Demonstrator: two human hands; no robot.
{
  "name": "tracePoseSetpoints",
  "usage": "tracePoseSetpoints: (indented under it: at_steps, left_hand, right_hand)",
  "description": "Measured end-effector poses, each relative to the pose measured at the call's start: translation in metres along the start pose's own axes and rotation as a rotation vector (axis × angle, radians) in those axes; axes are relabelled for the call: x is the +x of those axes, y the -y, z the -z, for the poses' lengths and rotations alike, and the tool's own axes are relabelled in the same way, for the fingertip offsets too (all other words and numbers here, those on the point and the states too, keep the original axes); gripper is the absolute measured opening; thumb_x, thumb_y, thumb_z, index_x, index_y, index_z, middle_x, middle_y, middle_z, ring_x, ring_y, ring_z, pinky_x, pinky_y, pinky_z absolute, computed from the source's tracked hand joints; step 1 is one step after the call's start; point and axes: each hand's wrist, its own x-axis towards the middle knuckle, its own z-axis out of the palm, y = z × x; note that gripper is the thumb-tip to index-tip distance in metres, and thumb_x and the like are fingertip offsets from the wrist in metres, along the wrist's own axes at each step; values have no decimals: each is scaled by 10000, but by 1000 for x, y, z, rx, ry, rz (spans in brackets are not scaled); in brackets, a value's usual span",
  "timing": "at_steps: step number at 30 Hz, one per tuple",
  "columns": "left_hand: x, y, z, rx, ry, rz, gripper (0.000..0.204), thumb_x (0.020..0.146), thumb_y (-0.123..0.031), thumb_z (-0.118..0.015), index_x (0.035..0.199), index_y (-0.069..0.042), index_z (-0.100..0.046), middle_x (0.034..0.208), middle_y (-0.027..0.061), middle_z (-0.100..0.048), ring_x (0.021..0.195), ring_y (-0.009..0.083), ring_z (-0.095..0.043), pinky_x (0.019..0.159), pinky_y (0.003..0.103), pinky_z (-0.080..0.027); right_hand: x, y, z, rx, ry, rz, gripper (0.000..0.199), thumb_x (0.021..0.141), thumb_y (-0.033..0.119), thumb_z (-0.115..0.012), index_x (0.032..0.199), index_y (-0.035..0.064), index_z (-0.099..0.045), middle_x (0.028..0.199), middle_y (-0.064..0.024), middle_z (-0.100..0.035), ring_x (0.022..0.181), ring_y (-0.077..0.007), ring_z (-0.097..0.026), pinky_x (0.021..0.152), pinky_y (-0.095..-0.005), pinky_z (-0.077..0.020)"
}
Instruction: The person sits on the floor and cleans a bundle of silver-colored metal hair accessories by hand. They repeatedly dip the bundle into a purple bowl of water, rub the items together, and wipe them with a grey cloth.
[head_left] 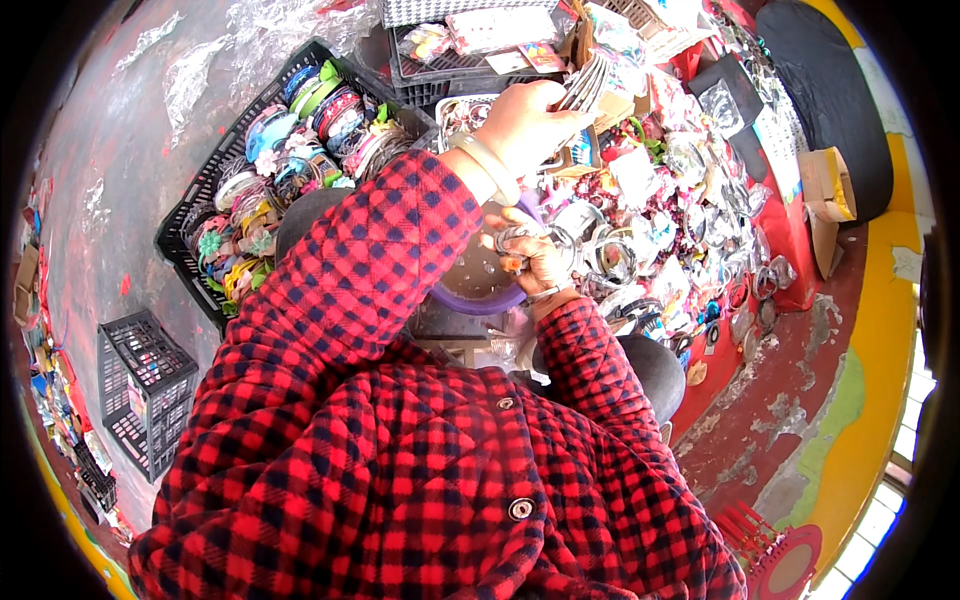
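My left hand [522, 122], with a pale bangle on its wrist, reaches up and across to the right. Its thumb and fingers pinch a fanned bundle of thin, greyish strips [586, 84]; their exact kind is too small to tell. Below it, my right hand [540, 258] is curled closed over a purple-rimmed basin [478, 305]. Something silvery with an orange spot shows at its fingers, but I cannot make out what it is. Beside that hand lies a big heap of small accessories in clear wrappers [655, 215], with several round bands among them.
A black plastic crate [178, 222] full of colourful headbands [300, 140] stands to the left. Another black crate [150, 385] sits lower left. Stacked trays [425, 80] with packages are at the far side. A cardboard box [826, 185] and a red stool [785, 565] stand right.
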Motion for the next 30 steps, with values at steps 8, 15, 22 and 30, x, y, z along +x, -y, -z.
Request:
tracePoseSetpoints:
  at_steps: [8, 15, 22, 30]
  left_hand:
    - [0, 4, -2, 69, -14, -20, 192, 800, -183, -639, 726, -15, -583, 559, -21, -507, 487, 34, -447, 432, 214, -351]
    - [0, 4, -2, 0, 4, -4, 191, 802, -186, -636, 760, -6, -587, 590, -13, -533, 498, 39, -469, 442, 213, -382]
    - [3, 10, -5, -34, 20, 24, 173, 799, -168, -638, 768, -6, -586, 602, -23, -528, 508, 37, -459, 438, 212, -370]
    - [1, 7, -4, 18, 16, 17, 192, 804, -188, -626, 799, 1, -595, 616, -12, -548, 513, 35, -461, 443, 204, -369]
  right_hand:
    - [-4, 1, 4, -61, 1, -119, 110, 807, 151, -630, 828, 107, -532, 669, -25, -516, 503, -114, -454, 354, -181, -254]
    - [-13, 7, -18, -158, -91, -94, 279, 827, 332, -602, 700, 115, -481, 576, -25, -484, 396, -107, -399, 337, -197, -237]
    - [-20, 12, -35, -250, -192, -12, 268, 822, 253, -578, 637, 102, -457, 512, -27, -448, 366, -113, -382, 328, -226, -242]
    - [-26, 12, -42, -245, -173, 22, 209, 768, 162, -594, 616, 86, -473, 495, -26, -442, 347, -115, -368, 325, -231, -244]
